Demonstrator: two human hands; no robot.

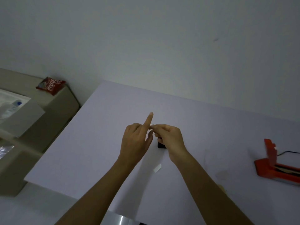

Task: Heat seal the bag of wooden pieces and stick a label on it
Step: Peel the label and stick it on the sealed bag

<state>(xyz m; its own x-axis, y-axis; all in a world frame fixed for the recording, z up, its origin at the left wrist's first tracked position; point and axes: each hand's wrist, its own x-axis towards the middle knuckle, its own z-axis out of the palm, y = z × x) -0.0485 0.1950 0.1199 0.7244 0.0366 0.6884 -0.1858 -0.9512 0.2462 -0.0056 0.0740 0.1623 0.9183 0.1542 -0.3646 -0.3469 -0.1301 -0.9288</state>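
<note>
My left hand [137,142] is raised over the middle of the white table [100,135], index finger pointing up and the other fingers loosely curled. My right hand [168,137] pinches a small white label [151,125] against the side of that index finger. A small black object [161,145] sits on the table, partly hidden under my right hand. A white paper strip [157,168] lies nearer to me. The red heat sealer [274,166] stands open at the right edge. A faint clear bag [221,174] lies left of the sealer; its contents are too dim to make out.
A black cable [288,152] runs off behind the sealer. To the left, beyond the table edge, stands a beige unit [60,101] with a red snack packet [50,85] on top and plastic-wrapped items [11,104] beside it. A grey wall rises behind.
</note>
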